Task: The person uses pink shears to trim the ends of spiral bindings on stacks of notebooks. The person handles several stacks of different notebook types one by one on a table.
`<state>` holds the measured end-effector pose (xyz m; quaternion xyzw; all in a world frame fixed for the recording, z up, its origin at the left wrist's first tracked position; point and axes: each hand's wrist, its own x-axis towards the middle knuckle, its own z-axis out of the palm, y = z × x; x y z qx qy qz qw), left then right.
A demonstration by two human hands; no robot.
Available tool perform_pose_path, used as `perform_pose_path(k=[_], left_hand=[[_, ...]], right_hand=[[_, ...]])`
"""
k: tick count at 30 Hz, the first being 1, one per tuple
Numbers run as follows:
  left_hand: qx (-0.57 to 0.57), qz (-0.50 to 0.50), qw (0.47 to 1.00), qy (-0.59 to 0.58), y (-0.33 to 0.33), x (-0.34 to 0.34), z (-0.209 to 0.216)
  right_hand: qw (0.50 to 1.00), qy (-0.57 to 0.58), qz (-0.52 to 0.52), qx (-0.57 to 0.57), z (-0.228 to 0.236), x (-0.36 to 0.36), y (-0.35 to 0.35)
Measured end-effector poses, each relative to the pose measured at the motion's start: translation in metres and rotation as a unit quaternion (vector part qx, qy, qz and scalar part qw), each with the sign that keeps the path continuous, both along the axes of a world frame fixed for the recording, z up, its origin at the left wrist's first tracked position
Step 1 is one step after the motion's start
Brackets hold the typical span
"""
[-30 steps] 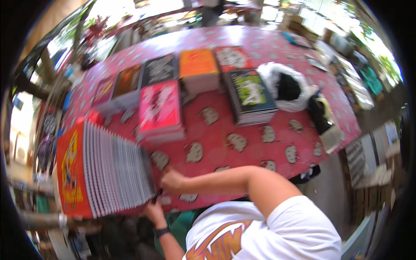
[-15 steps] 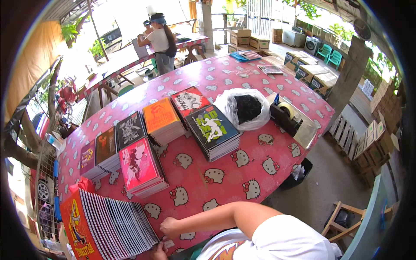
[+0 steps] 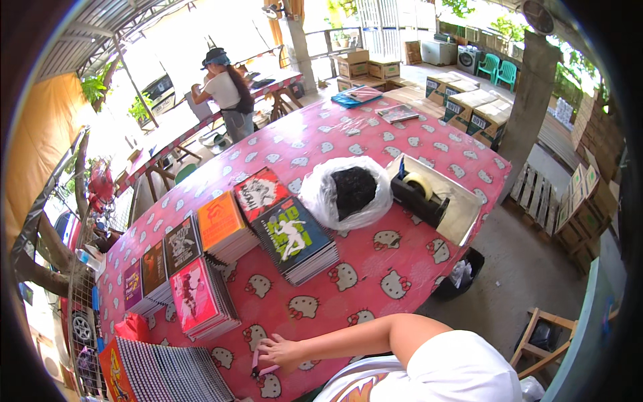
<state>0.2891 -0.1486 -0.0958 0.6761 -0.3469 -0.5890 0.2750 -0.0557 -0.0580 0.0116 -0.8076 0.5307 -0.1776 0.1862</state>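
Note:
My right hand reaches in above the table, its fingers spread over a small pink-handled tool, which looks like pliers or cutters with the handles apart. To its left lies a fanned stack of spiral-bound notebooks, with an orange cover on top and wire-bound edges showing. Only a sliver of my left hand shows at the lower edge, by the stack's near corner; its fingers are hidden. Beyond the hands stand several notebook stacks, including a pink-covered stack and a dark stack with a green-and-white figure.
A white plastic bag with black contents sits behind the stacks. Beside it, a black tape dispenser rests in a shallow tray. A black bin stands beside the table's right edge. A person works at a far table.
My right hand has gone from a closed fist to spread fingers at the pink-handled tool. My left hand has mostly left the picture. The whole view has shifted.

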Motion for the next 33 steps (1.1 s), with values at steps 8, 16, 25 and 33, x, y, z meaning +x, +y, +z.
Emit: perform_pose_path(k=[8,16,25,33], left_hand=[[-0.222,-0.040,0.847,-0.481,0.030,-0.078,0.051],[-0.159,-0.029,0.918,-0.362,0.002,-0.038,0.022],[-0.056,0.059,0.995,0.051,0.010,-0.019,0.019],[-0.175,-0.057,0.788,-0.587,-0.014,-0.005,-0.009]], right_hand=[[0.985,-0.065,-0.081,0.139,-0.003,-0.117,0.107],[0.959,-0.118,-0.195,0.167,0.010,-0.184,0.171],[0.958,-0.114,-0.188,0.186,0.012,-0.209,0.186],[0.961,-0.059,-0.154,0.221,0.025,-0.199,0.166]])
